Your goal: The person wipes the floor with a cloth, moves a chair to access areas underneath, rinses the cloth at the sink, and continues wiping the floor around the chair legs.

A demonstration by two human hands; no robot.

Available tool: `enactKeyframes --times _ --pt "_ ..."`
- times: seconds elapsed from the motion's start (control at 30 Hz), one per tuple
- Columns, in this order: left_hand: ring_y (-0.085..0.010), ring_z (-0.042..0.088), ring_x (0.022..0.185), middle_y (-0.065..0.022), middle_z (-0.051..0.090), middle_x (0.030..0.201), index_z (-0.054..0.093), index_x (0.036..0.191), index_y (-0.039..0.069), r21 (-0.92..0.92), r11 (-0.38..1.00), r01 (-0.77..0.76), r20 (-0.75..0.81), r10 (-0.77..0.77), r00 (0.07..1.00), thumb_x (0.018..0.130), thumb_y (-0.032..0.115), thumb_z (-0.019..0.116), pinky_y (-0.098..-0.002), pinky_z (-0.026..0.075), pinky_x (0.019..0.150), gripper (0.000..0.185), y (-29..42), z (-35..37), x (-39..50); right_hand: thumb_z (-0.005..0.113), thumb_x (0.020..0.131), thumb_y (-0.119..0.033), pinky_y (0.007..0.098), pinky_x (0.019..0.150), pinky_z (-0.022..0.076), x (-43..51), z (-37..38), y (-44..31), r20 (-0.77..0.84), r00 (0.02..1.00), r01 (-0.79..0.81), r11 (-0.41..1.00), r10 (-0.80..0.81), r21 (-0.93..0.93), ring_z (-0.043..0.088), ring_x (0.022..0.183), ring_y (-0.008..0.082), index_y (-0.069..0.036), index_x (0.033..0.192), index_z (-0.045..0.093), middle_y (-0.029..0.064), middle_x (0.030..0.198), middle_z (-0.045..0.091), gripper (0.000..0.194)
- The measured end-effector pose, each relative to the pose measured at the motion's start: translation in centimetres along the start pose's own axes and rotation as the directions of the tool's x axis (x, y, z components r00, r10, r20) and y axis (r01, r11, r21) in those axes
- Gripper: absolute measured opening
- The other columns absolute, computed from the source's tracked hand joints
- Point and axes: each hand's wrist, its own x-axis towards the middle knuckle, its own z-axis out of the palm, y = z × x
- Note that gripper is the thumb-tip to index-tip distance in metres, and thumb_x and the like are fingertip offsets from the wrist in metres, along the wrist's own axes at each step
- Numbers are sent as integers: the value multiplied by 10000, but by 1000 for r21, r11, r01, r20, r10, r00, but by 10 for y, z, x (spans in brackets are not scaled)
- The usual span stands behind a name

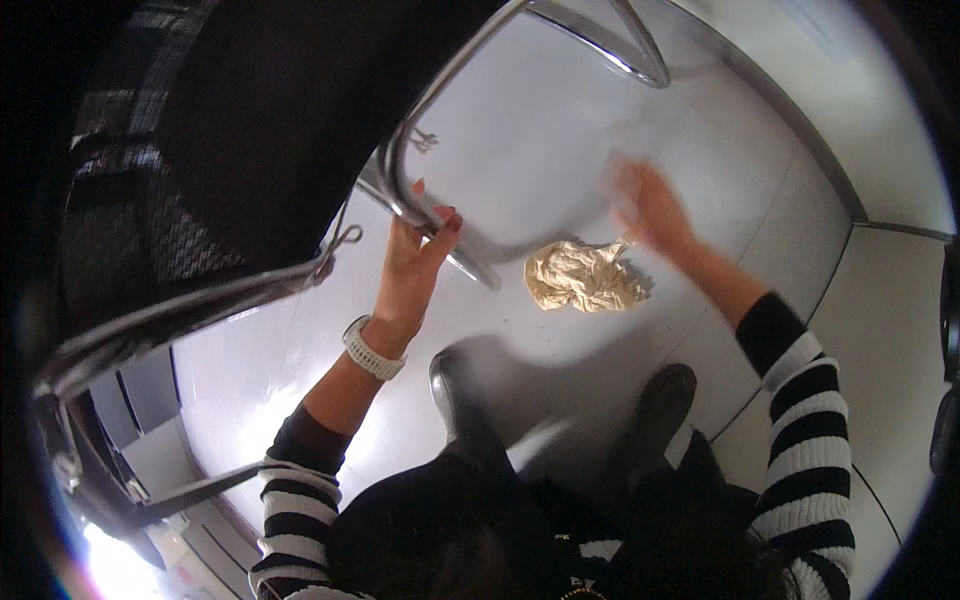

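My left hand (416, 259), with a white watch on the wrist, grips the chromed tube (401, 191) of a chair's frame, thumb on the near side. The chair (277, 112) has dark mesh and looks tipped towards the left. A crumpled cream cloth (581, 277) lies on the grey floor. Just above the cloth's upper right corner is my right hand (652, 206), blurred by motion. The corner reaches up to the base of that hand; whether the fingers hold it is not visible.
My dark shoes (667, 397) stand below the cloth. Another bent chrome tube (600, 49) of the chair crosses the top. Pale panels (885, 315) with a dark skirting (795, 112) border the floor on the right. A loose cord loop (349, 234) hangs from the chair.
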Motion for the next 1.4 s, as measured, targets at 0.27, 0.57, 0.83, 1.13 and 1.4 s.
enactKeyframes --times 0.27,0.57,0.83,1.13,1.4 --pt "-188 595 1192 -117 625 1248 522 1411 35 357 796 489 272 -589 761 1059 240 526 -351 483 1041 407 -17 -113 -116 609 970 -468 515 1269 138 -96 122 -53 243 838 415 860 -488 296 240 1533 287 -307 1516 452 74 1661 263 590" --pt "-213 649 1079 -141 681 1182 599 1316 -1 397 711 581 322 -701 637 1076 283 448 -344 520 952 402 -109 -122 -129 680 889 -219 553 1215 255 -91 176 -44 105 888 378 841 -447 387 285 1507 320 -227 1371 599 102 1617 329 489" --pt "-182 651 1070 -108 689 1146 618 1292 11 245 833 496 398 -553 732 1085 263 466 -326 517 954 359 -169 -100 -101 690 882 -122 559 1239 225 -115 199 -88 82 988 95 933 -131 347 259 1527 299 -194 1464 495 64 1629 326 618" --pt "-285 678 1040 -147 694 1112 650 1161 25 540 838 71 343 -297 891 1015 169 569 -380 538 896 221 -254 -148 -110 621 873 -45 536 1180 291 -84 180 -16 -54 908 -400 898 416 185 353 1471 312 -173 1432 544 105 1566 417 578" --pt "-348 659 902 -181 668 859 612 1097 31 426 898 111 306 -258 916 987 166 577 -436 518 795 178 -272 -99 20 633 961 -169 501 1062 413 -27 189 -154 -296 937 -33 890 186 455 545 1213 276 -185 1230 666 81 1283 597 272"
